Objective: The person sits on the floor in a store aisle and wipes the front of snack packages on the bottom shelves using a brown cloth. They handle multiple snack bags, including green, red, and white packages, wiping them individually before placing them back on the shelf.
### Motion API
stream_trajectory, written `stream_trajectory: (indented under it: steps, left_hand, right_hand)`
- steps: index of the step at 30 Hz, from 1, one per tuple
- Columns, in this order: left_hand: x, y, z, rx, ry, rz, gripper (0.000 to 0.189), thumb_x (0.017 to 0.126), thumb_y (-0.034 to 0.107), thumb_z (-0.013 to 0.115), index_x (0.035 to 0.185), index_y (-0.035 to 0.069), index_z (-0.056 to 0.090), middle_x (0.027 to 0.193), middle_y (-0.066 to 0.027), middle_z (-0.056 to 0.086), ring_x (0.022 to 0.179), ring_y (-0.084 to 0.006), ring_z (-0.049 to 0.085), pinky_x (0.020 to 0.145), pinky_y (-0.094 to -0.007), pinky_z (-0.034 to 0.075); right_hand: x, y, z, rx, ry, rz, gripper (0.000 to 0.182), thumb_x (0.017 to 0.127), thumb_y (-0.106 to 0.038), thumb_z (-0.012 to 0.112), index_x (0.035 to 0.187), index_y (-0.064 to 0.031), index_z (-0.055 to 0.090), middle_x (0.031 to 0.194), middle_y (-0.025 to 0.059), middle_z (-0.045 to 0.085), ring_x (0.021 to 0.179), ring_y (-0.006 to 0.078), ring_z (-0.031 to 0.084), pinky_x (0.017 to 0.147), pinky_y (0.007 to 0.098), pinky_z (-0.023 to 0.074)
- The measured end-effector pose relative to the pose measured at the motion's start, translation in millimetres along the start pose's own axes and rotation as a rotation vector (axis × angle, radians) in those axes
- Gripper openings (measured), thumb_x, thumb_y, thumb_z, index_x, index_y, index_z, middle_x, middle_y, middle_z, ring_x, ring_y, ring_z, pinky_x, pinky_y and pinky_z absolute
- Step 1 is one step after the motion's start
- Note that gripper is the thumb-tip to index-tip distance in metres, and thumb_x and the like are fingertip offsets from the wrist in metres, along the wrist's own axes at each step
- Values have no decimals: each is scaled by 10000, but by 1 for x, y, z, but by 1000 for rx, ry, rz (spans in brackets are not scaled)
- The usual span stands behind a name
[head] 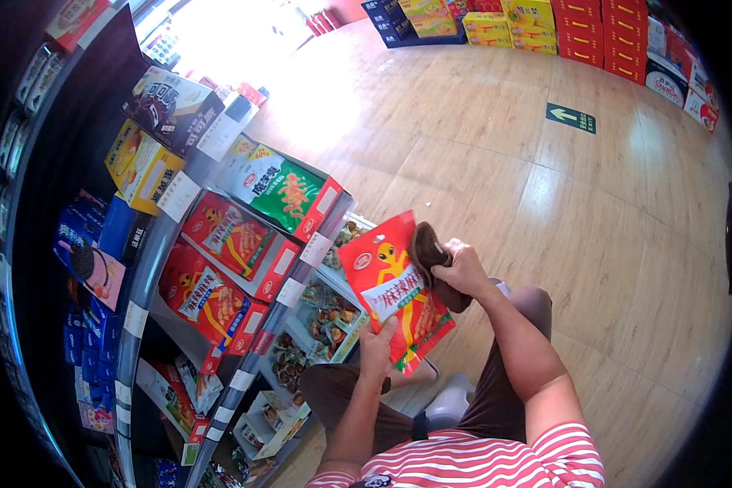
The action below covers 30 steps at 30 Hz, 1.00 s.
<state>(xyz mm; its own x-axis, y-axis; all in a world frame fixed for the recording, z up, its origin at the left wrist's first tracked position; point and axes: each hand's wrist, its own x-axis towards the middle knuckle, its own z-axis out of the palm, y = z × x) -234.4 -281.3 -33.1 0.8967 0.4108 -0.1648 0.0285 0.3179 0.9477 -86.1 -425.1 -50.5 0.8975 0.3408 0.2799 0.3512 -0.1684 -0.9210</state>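
Observation:
My left hand (pixel 377 348) pinches the lower left edge of a red snack bag (pixel 375 259), which bears writing and a yellow cartoon figure. In my right hand (pixel 462 268) is a bunched dark brown cloth (pixel 426 241); it lies against the bag's right side and hides part of it. The bag is held tilted above my knees, beside the store shelf. Closest to it on the shelf are an open box of similar red snack bags (pixel 229 235) and, below, white bins of small wrapped snacks (pixel 326 317).
Left of me, the shelf's price-label rail (pixel 291 291) runs along its front. A green-and-white snack box (pixel 274 183) and a yellow carton (pixel 140 168) stand on it. Stacked red cartons (pixel 579 36) line the far side. A floor exit sign (pixel 570 118) marks the wood-look floor.

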Motion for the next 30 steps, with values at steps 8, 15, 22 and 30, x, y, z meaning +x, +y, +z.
stream_trajectory:
  steps: [8,15,22,30]
  left_hand:
    - [0,-3,1,-4,-41,-38,265,788,55,516,1036,-29,477,979,-85,543,853,-147,535,762,-272,429]
    - [7,20,0,-94,117,75,226,771,23,521,991,-20,489,977,-95,541,849,-187,551,747,-325,460]
    - [11,33,-8,-132,255,245,234,768,12,522,995,-14,474,967,-92,537,840,-183,546,740,-318,459]
    - [5,35,1,-121,167,202,227,774,35,526,991,-11,477,957,-77,538,837,-166,540,743,-300,442]
  right_hand:
    - [2,-2,-5,136,66,17,296,556,-166,600,768,37,562,708,178,516,690,293,526,633,336,424]
    - [-7,5,5,97,-260,-105,332,548,-144,616,843,6,576,740,135,526,732,229,524,667,301,424]
    - [-10,-1,6,81,-643,54,351,546,-160,612,860,-6,578,777,115,523,738,205,526,679,289,429]
    - [-6,-18,-5,703,-558,354,338,613,-54,608,931,35,541,845,35,578,736,88,531,683,234,445]
